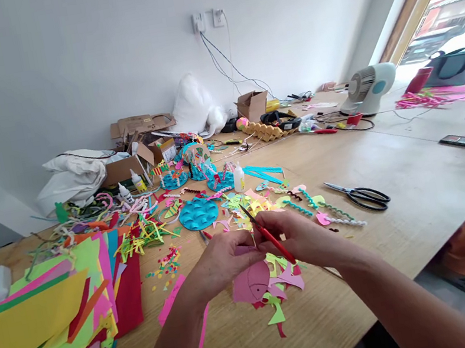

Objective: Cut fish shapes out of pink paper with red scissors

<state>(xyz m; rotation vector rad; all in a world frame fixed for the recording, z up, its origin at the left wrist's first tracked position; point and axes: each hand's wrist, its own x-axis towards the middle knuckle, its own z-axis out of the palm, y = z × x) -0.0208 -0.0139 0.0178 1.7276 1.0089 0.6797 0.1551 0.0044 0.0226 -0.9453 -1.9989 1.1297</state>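
With the hands at the dial's centre, we see the right hand [299,231] grasping a red-handled tool [275,242], its dark tip aimed at eleven o'clock. The left hand's [225,257] fingers bend toward the tool; we cannot tell whether they grip anything. At six o'clock we find pink paper [244,287] marked with a fish outline, beside green scraps [275,312]. We note a blue scalloped disc [198,213] at ten, a white bottle [239,179] at twelve, black-handled scissors [367,198] near three, and coloured sheets [33,317] at nine.
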